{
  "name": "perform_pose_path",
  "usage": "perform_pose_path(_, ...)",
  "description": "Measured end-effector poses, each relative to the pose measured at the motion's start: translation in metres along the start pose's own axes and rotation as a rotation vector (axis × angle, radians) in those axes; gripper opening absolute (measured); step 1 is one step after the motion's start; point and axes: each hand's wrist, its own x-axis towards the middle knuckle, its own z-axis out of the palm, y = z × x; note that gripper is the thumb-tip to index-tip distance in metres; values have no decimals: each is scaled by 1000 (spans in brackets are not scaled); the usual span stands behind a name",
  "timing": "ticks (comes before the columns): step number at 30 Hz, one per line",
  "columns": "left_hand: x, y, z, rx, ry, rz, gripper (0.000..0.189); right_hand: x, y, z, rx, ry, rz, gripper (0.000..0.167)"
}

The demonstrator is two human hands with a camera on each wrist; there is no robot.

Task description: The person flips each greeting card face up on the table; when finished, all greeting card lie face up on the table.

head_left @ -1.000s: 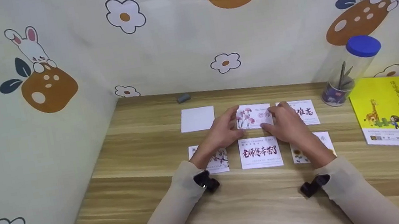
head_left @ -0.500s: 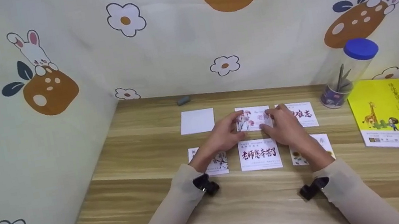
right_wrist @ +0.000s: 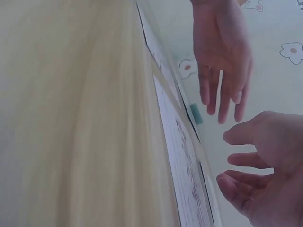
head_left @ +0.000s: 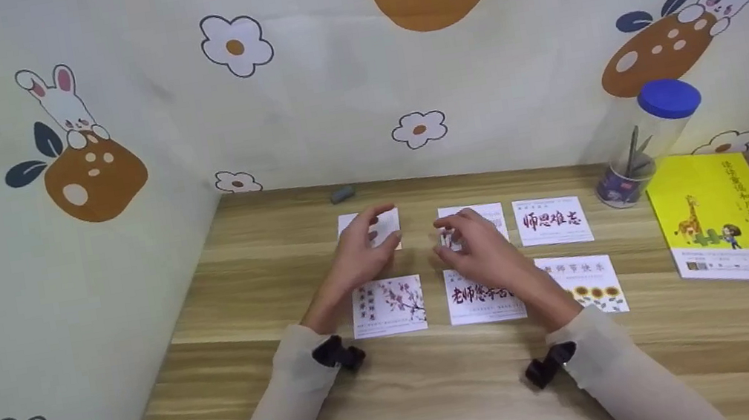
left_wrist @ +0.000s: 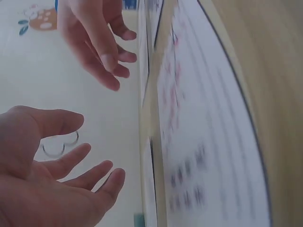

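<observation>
In the head view my left hand point(head_left: 360, 253) is over the blank white card point(head_left: 348, 222) at the back left, fingers spread and nothing held. My right hand point(head_left: 476, 243) hovers at the carnation card point(head_left: 493, 215), thumb and fingers apart with nothing between them. Both hands stand raised above the cards in the left wrist view. Below lie a plum-blossom card point(head_left: 390, 307), a card with red characters point(head_left: 471, 296) partly under my right forearm, and a sunflower card point(head_left: 593, 284). Another red-lettered card point(head_left: 553, 221) lies at the back right of the two rows.
A yellow book point(head_left: 726, 222) lies at the right. Beside it stands a clear jar point(head_left: 625, 178) with a blue lid, pencils inside. A small grey eraser-like block point(head_left: 342, 194) lies near the back edge. Patterned cloth walls point(head_left: 312, 100) border the wooden table point(head_left: 422, 413).
Both hands have let go of the carnation card and shifted left; the left hand moved from its edge to over the blank card. The plum-blossom and sunflower cards are now more exposed.
</observation>
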Motion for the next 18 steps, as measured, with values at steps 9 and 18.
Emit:
perform_pose_path(9, -13, -28, -43, 31, 141, -122, 55, 22, -19, 27, 73, -100, 2, 51)
perform_pose_path(18, -18, -37, -55, 69, 160, -228, 60, 31, -33, 42, 87, -150, -5, 51)
